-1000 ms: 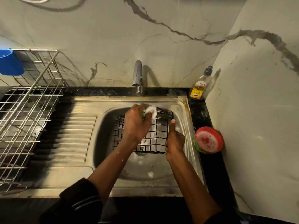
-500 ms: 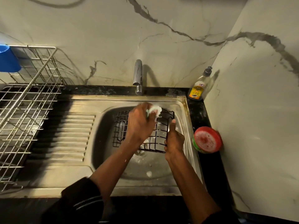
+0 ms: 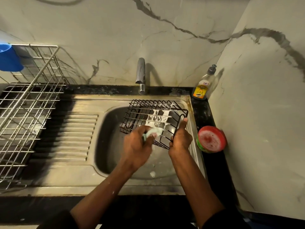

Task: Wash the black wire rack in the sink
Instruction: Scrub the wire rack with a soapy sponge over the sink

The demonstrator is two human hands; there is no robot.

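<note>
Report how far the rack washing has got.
Done: foam coats the middle wires of the black wire rack. In hand: the left hand holds a soapy sponge against its near edge while the right hand grips its right side over the sink. Left: the rack's left part shows no foam, and rinsing; no water runs from the tap.

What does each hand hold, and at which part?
The right hand grips the black wire rack at its right edge; the left hand holds a soapy sponge.
</note>
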